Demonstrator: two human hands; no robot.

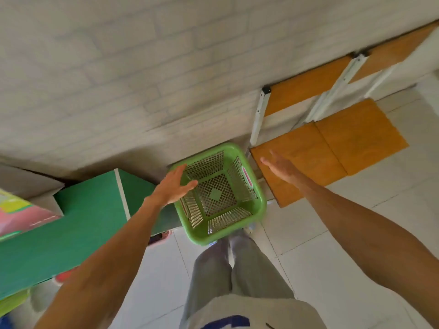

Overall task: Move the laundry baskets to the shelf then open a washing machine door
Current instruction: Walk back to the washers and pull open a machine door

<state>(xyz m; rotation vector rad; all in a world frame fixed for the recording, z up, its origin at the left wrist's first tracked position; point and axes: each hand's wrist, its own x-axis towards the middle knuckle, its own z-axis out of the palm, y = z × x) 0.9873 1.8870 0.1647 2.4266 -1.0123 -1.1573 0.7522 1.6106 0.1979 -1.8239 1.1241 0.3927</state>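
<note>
Grey trousers (221, 276) and pale shirt hem nearest the lens, 2 bare forearms reaching forward and down. Left hand (172, 186) spread flat, fingers apart, gripping nothing, over the near-left rim of the green laundry basket (257, 205); contact unclear. Right hand (279, 168) also spread, empty, just right of the basket, over the orange shelf board (332, 150). Basket sits on white floor tiles (332, 269) against the brick wall (118, 67), mesh interior empty. Green box (83, 222) to its left.
</note>
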